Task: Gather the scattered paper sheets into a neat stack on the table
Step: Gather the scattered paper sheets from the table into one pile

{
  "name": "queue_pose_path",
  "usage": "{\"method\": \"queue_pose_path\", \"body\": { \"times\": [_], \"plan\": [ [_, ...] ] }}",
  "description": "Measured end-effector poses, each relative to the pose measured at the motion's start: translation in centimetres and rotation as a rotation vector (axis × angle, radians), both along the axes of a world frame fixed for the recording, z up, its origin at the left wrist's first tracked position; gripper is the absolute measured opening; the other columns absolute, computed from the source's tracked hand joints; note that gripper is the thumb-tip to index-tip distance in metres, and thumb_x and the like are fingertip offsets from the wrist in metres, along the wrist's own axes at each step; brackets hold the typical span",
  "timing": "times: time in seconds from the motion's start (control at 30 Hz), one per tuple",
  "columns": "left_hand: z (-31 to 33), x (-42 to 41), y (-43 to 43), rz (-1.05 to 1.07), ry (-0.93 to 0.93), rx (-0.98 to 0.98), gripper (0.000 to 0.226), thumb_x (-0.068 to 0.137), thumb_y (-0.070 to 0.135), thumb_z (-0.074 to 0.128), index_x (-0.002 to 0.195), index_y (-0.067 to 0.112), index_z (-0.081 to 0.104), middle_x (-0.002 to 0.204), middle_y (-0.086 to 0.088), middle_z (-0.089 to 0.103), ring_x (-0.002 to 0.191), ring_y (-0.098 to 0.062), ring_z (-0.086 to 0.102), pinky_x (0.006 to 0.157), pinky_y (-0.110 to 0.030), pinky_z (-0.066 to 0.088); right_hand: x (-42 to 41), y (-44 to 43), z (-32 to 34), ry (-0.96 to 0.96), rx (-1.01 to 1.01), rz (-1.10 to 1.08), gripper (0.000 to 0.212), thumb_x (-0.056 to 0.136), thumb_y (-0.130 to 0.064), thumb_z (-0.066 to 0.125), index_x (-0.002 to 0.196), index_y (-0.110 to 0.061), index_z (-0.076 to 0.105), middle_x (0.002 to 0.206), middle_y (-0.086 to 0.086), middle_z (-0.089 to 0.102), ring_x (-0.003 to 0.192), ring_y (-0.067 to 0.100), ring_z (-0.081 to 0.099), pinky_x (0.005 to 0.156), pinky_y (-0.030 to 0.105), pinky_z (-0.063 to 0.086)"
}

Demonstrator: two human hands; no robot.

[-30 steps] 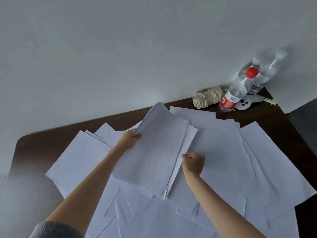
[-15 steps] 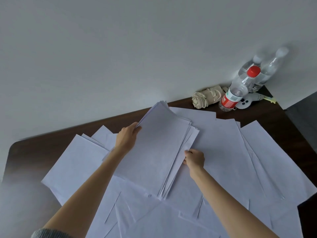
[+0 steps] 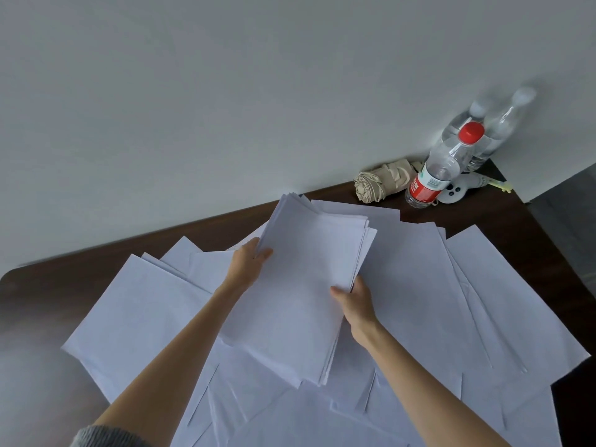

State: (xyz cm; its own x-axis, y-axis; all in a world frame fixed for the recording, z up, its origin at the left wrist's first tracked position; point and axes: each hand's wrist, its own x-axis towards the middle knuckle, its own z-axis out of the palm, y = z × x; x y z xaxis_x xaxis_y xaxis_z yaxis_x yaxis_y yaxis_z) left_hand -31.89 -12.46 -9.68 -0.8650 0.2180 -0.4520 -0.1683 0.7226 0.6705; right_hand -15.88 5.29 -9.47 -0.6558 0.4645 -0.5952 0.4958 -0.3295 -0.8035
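Head view showed the left hand (image 3: 248, 262) and right hand (image 3: 356, 301) each with a grip clenched on opposite edges of a gathered stack of sheets (image 3: 303, 291), held above loose sheets (image 3: 429, 285) spread across the dark bench (image 3: 38, 291)

dark table (image 3: 503, 217), scattered sheets (image 3: 419, 285), 3 bottles (image 3: 432, 175)

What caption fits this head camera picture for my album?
Left hand and right hand grip a bundle of white paper sheets above loose white sheets covering a dark wooden table.
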Motion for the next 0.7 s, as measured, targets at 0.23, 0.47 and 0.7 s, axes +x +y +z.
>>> {"method": "queue_pose_path", "body": {
  "times": [0.23,0.47,0.7],
  "plan": [
    [3.1,2.9,-0.8,0.184,-0.123,0.296,0.037,0.085,0.028,0.074,0.113,0.014,0.054,0.105,-0.004,0.068,0.091,-0.023,0.067,0.08,-0.04,0.057,0.7,4.0,1.5,0.0,-0.116,-0.021,0.033,0.083,0.012,0.059,0.101,-0.015,0.069,0.096,0.004,0.073,0.083,0.021,0.067,0.077,0.031,0.053],
    [4.8,9.7,0.7,0.315,-0.449,0.702,0.032,0.096,0.025,0.06,0.121,0.006,0.062,0.11,-0.014,0.072,0.096,-0.029,0.071,0.076,-0.038,0.059,2.7,6.4,2.9,0.016,-0.202,0.054,0.027,0.089,-0.006,0.063,0.115,-0.014,0.066,0.111,0.005,0.073,0.102,0.022,0.068,0.094,0.039,0.051],
    [3.6,16.0,1.6,0.481,-0.379,0.684,0.028,0.093,0.017,0.065,0.115,0.0,0.063,0.103,-0.018,0.072,0.085,-0.026,0.07,0.07,-0.035,0.057,5.0,8.6,3.6,-0.057,-0.073,0.295,0.026,0.091,-0.002,0.061,0.111,-0.018,0.065,0.113,0.002,0.071,0.101,0.017,0.067,0.085,0.031,0.051]
  ]
}}
